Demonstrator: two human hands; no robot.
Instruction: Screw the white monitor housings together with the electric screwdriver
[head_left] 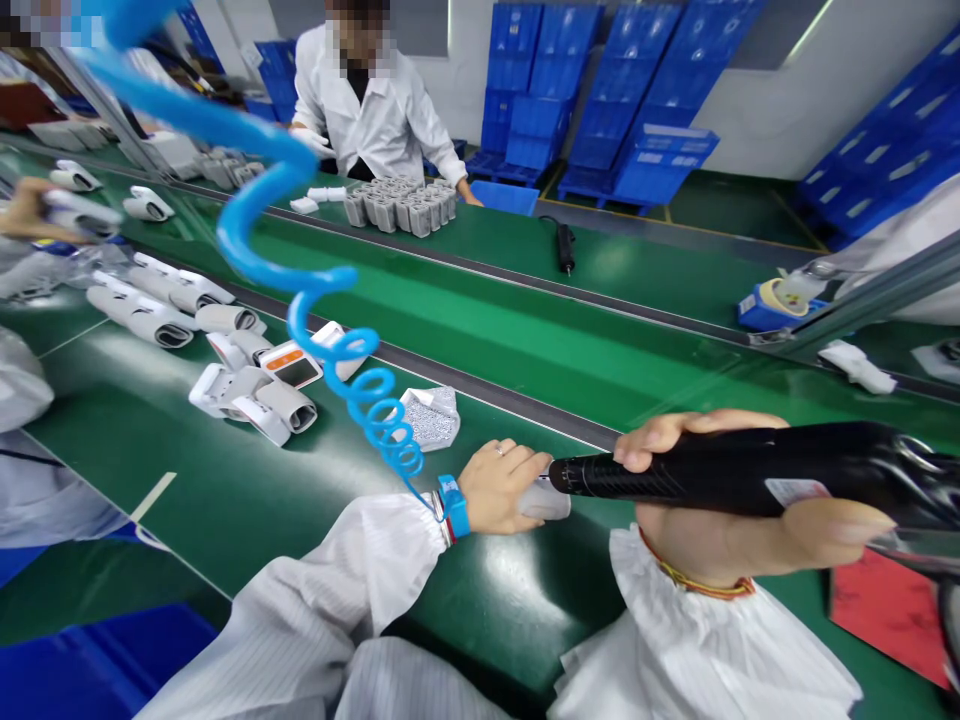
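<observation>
My right hand (720, 510) is wrapped round a black electric screwdriver (697, 468), held nearly level and pointing left. Its tip end meets a small whitish plastic part (546, 500) on the green bench. My left hand (504, 488) is closed over that part and holds it down; the fingers hide much of it. A blue wrist strap (453, 505) with a coiled blue cord (382, 405) is on my left wrist. Just beyond that hand lies a tray full of tiny screws (430, 418). White devices with rolled grey cuffs (255, 390) lie to the left.
A green conveyor belt (480, 310) runs behind the bench. Across it stands a co-worker in a white coat (375, 110), near grouped grey cuffs (401, 205) and another black screwdriver (565, 247). A red sheet (889, 610) lies at right. The coiled cord hangs across the left side.
</observation>
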